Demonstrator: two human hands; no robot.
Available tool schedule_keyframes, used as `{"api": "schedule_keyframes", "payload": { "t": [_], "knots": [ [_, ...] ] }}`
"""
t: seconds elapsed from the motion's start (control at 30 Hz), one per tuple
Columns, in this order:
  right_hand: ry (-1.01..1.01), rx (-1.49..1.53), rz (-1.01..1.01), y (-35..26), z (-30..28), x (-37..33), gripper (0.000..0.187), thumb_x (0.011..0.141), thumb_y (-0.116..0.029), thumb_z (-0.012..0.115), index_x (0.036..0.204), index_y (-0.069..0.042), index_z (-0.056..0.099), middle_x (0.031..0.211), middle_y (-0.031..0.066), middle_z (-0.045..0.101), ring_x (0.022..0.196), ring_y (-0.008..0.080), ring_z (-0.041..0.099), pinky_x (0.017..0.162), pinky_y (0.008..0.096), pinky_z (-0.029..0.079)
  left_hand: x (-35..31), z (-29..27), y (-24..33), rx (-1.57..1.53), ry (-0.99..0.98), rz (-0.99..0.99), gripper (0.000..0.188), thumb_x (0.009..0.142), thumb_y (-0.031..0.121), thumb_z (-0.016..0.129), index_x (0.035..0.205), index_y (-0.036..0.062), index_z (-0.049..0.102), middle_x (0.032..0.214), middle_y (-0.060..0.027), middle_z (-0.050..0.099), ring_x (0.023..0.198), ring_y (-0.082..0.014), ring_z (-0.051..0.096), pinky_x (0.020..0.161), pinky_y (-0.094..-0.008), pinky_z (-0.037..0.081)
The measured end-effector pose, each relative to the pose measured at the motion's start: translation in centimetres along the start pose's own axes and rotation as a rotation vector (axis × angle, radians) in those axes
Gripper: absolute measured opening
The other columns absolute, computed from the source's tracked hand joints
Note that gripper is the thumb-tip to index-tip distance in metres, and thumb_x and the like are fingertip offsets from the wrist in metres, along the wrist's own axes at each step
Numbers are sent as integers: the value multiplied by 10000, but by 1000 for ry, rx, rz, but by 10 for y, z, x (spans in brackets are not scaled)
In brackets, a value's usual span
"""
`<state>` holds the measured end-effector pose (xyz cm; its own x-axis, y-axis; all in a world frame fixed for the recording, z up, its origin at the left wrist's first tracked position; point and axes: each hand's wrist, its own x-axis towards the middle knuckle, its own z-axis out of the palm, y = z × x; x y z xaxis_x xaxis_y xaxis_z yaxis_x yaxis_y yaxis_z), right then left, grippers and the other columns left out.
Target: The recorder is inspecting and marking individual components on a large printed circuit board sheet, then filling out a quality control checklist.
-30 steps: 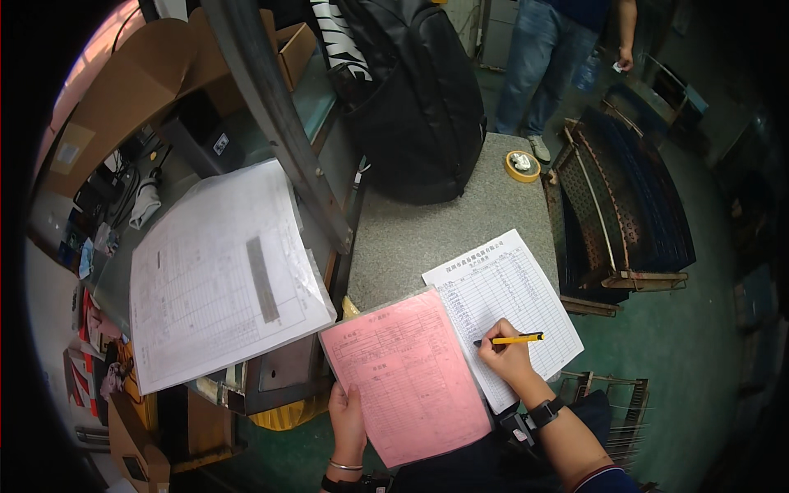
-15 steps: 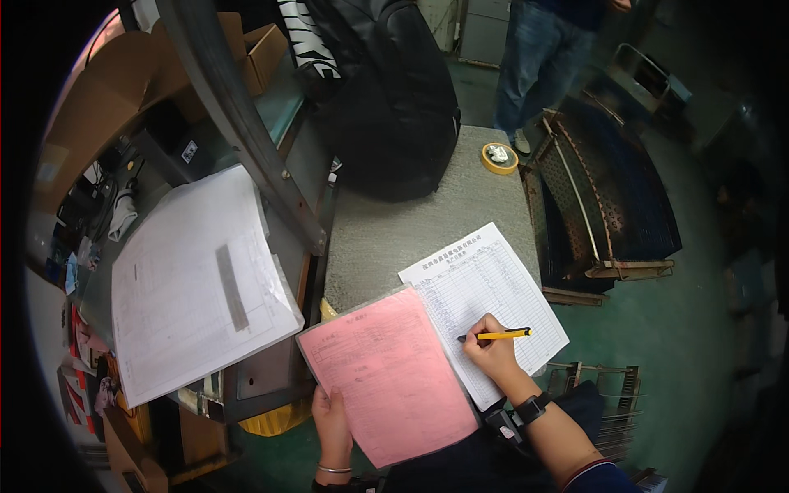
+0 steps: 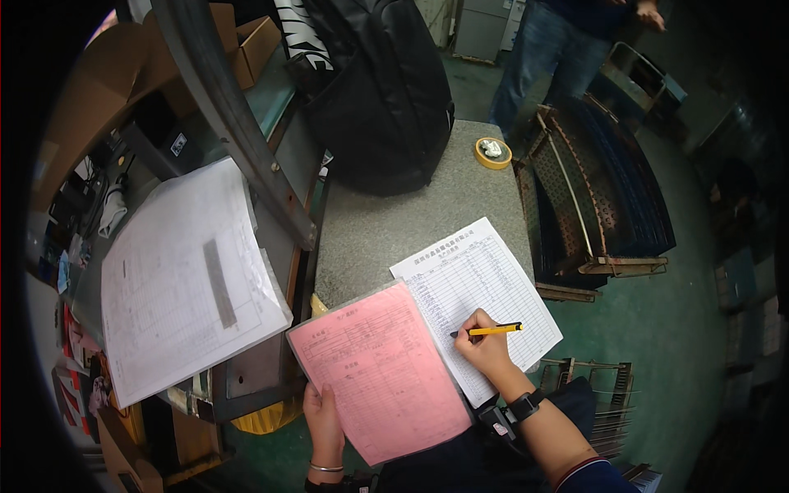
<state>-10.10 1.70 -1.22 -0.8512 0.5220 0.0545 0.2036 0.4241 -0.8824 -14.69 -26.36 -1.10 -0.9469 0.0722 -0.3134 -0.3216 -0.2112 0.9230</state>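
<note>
My left hand (image 3: 323, 423) pinches the lower left edge of a pink printed form (image 3: 382, 374) in a clear sleeve, its thumb on top and its other fingers hidden beneath. The form's right side overlaps a white table sheet (image 3: 493, 287) with handwritten rows on its left part. My right hand (image 3: 483, 345) grips a yellow pen (image 3: 497, 329) with a black end, its tip down on the white sheet near the pink form's edge. Both papers lie over the near end of a grey speckled tabletop (image 3: 353, 238).
A black backpack (image 3: 378, 107) and a yellow tape roll (image 3: 493, 153) sit on the tabletop. Left stands a metal-framed bench post (image 3: 222, 107) with large white sheets (image 3: 181, 287). Rightward are dark panels in a rack (image 3: 608, 181). A person in jeans (image 3: 542, 57) stands beyond.
The whole view has shifted slightly, moving the papers and hands a little left in the picture. My grips on the pen and pink form stay the same. The standing person's hand has moved out rightward.
</note>
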Motion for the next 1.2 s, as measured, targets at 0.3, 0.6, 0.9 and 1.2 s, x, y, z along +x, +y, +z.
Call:
{"api": "schedule_keyframes", "payload": {
  "t": [0.3,0.6,0.9,1.2],
  "knots": [
    [15,17,6,-2,0,0,120,709,-98,619,712,-38,514,590,45,561,514,119,512,478,254,411,1,-1,0,-3,4,-14,203,939,78,441,1106,-24,492,1094,-96,569,964,-144,535,874,-276,419],
    [13,62,25,-2,-1,0,122,717,-40,591,704,-41,469,604,4,490,531,56,433,479,204,361,1,-3,-3,-13,-1,-18,215,940,70,431,1114,-42,488,1099,-109,570,965,-144,537,871,-277,418],
    [33,51,66,-4,-1,1,110,715,-74,604,697,-34,504,590,31,533,526,101,491,481,242,393,-1,-1,2,-16,-2,-1,212,937,81,449,1107,-37,494,1094,-98,569,964,-138,535,875,-277,415],
    [100,312,131,12,-8,3,93,775,-76,592,741,-41,513,657,7,535,567,68,476,498,218,387,0,0,30,-172,-146,103,223,924,76,469,1124,-21,495,1129,-93,558,1009,-140,526,916,-285,396]
  ]
}}
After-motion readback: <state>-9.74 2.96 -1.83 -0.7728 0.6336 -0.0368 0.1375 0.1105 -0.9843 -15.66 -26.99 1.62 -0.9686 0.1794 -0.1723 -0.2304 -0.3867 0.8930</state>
